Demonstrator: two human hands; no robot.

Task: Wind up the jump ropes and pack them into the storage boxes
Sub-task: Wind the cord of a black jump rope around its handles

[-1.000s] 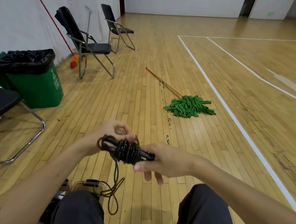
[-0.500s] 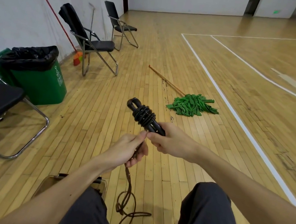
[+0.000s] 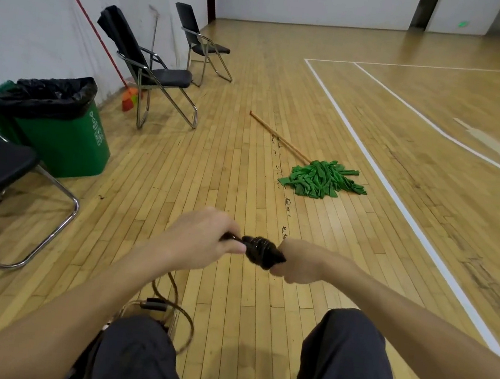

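left hand (image 3: 200, 240) is curled over the left end of the wound rope (image 3: 262, 252), right hand (image 3: 299, 262) is clenched round the right end; bundle has been swung from tilted-up to level between them, another turn judged laid on; loose tail is still trailed to the box (image 3: 131, 309), so winding is judged unfinished

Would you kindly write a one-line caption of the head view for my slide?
Left hand and right hand grip a part-wound jump rope, its tail hanging toward a clear box.
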